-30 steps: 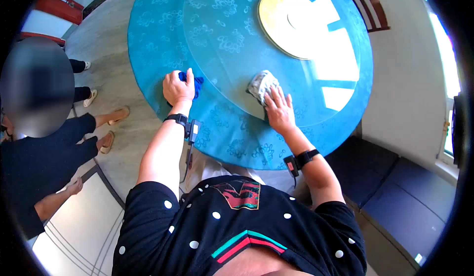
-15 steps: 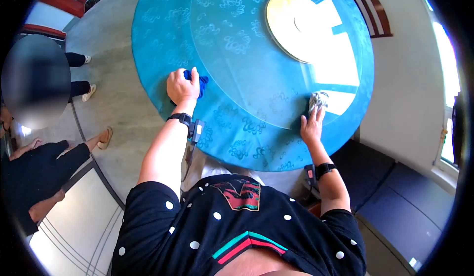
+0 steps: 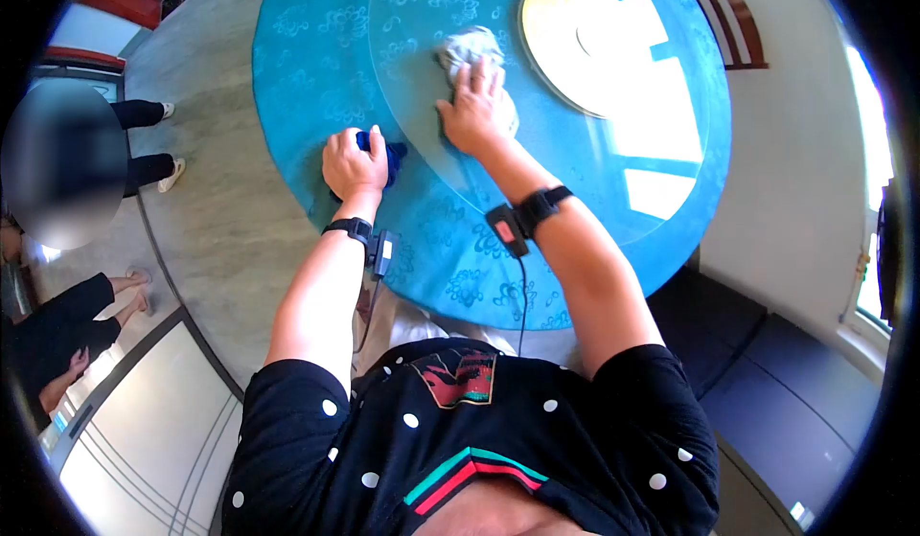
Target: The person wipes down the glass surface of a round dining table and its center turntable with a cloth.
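Clutching blue cloth point(image 3: 394, 158), pale cloth point(image 3: 471, 45) on glass point(image 3: 580, 153)

Left hand point(image 3: 353, 165) gripped dark blue cloth point(image 3: 394, 153) at table point(image 3: 305, 67) edge; right hand point(image 3: 476, 112) pressed pale cloth point(image 3: 471, 45) on the glass point(image 3: 556, 167).

Daylight pours in from the window point(image 3: 865, 105) at right; it burns squint-worthy white glare onto the glass point(image 3: 556, 172) and bleaches the disc point(image 3: 565, 47); the bench point(image 3: 800, 383) sits in shade; the grey cloth point(image 3: 470, 49) looks slightly smeared; straight lines bow near the black, rounded edges
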Available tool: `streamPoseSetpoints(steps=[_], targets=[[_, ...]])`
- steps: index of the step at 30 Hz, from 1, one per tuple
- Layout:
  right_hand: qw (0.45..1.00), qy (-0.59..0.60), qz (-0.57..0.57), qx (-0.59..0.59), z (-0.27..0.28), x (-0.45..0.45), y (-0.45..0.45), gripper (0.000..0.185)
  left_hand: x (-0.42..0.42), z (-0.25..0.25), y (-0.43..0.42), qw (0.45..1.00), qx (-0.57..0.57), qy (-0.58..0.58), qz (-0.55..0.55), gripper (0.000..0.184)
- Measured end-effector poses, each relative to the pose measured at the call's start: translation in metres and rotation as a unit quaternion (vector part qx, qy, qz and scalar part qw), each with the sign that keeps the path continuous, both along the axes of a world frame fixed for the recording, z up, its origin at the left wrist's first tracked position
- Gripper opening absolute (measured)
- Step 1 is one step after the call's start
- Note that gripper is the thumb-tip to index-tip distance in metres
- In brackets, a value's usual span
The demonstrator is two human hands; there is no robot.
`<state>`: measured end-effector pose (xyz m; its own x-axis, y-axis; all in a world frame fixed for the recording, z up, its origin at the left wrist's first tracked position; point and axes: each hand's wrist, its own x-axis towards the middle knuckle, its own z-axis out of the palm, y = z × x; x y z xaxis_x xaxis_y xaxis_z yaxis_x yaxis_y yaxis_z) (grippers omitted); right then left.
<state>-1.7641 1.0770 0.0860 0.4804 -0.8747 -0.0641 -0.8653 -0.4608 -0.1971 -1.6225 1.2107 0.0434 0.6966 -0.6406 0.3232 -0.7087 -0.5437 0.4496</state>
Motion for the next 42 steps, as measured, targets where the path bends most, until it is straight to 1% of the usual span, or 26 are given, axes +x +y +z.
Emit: streamPoseSetpoints(steps=[1,3,4,5,7,9,11,13,15,18,19,21,24,25,27,28,29,30,31,32,33,35,37,39,41,42], targets=[[0.996,-0.015,0.084,-0.026,-0.007,0.018,-0.002,0.066,0.001,-0.001,0.002,1.0,0.003,-0.001,-0.003,0.032],[0.983,-0.02,0.179,-0.027,-0.001,0.022,0.007,0.06,0.002,-0.005,0.001,1.0,0.005,-0.009,-0.003,0.033],[0.976,-0.026,0.216,-0.029,0.002,0.018,0.015,0.056,0.002,-0.006,0.002,1.0,0.004,-0.01,-0.005,0.033],[0.976,-0.026,0.215,-0.029,0.004,0.01,0.024,0.056,0.002,-0.008,0.004,1.0,0.007,-0.006,-0.006,0.035],[0.942,-0.05,0.332,-0.006,0.006,-0.02,0.04,0.051,0.002,-0.006,0.002,1.0,0.006,-0.003,-0.009,0.037],[0.947,-0.117,0.297,0.038,0.009,-0.06,0.063,0.047,0.0,-0.001,0.001,1.0,0.001,-0.015,-0.02,0.042],[0.962,-0.079,0.261,0.03,0.024,-0.106,0.082,0.047,0.002,-0.005,0.0,1.0,0.003,0.003,-0.015,0.046],[0.984,-0.049,0.166,0.05,0.021,-0.159,0.104,0.053,0.0,-0.001,-0.001,1.0,0.008,-0.003,-0.01,0.048],[0.991,-0.1,0.083,0.014,0.005,-0.215,0.12,0.053,-0.002,0.004,-0.002,1.0,0.015,0.008,-0.014,0.051],[0.989,-0.097,-0.11,-0.008,-0.004,-0.275,0.137,0.056,-0.004,0.01,-0.003,0.999,0.027,0.024,-0.001,0.058],[0.978,-0.11,-0.176,-0.019,-0.008,-0.288,0.14,0.057,-0.004,0.011,-0.003,0.999,0.027,0.025,-0.009,0.058],[0.969,-0.093,-0.219,-0.069,-0.027,-0.302,0.131,0.061,-0.005,0.012,-0.004,0.999,0.034,0.013,-0.002,0.059],[0.937,0.029,-0.342,-0.059,-0.045,-0.284,0.109,0.064,-0.007,0.016,-0.003,0.998,0.049,0.028,0.001,0.06],[0.933,0.035,-0.356,-0.032,-0.026,-0.259,0.103,0.064,-0.007,0.015,-0.004,0.998,0.05,0.029,0.005,0.061],[0.963,0.052,-0.259,-0.046,-0.025,-0.225,0.097,0.063,-0.005,0.013,-0.006,0.999,0.05,0.018,0.0,0.061],[0.975,0.103,-0.191,-0.056,-0.015,-0.198,0.099,0.062,-0.005,0.013,-0.006,0.999,0.048,0.022,0.005,0.061],[0.986,0.041,-0.137,-0.088,-0.018,-0.175,0.102,0.063,-0.006,0.013,-0.005,0.998,0.047,0.027,0.01,0.061],[0.994,0.025,-0.109,-0.02,0.006,-0.145,0.109,0.063,-0.006,0.015,-0.006,0.998,0.057,0.031,0.012,0.059],[0.998,-0.009,-0.063,-0.017,0.002,-0.124,0.116,0.063,-0.007,0.015,-0.006,0.998,0.058,0.032,0.009,0.059],[1.0,0.007,-0.013,-0.021,0.003,-0.102,0.123,0.061,-0.007,0.014,-0.006,0.998,0.058,0.029,0.014,0.059],[0.999,-0.021,0.032,0.033,0.015,-0.086,0.128,0.06,-0.006,0.013,-0.005,0.998,0.059,0.026,0.018,0.058],[0.987,-0.068,0.137,0.042,0.013,-0.07,0.136,0.06,-0.003,0.011,-0.004,0.998,0.061,0.025,0.009,0.058],[0.979,-0.064,0.185,0.051,0.023,-0.074,0.134,0.061,-0.002,0.008,-0.004,0.998,0.06,0.035,0.004,0.057],[0.979,-0.055,0.194,0.027,0.025,-0.102,0.13,0.059,-0.004,0.008,-0.004,0.998,0.059,0.034,0.007,0.057],[0.989,-0.054,0.135,0.025,0.022,-0.141,0.134,0.056,-0.004,0.009,-0.004,0.998,0.053,0.018,0.004,0.056],[0.991,-0.089,0.099,-0.003,0.01,-0.167,0.135,0.054,-0.003,0.008,-0.004,0.998,0.052,0.019,0.004,0.056]])
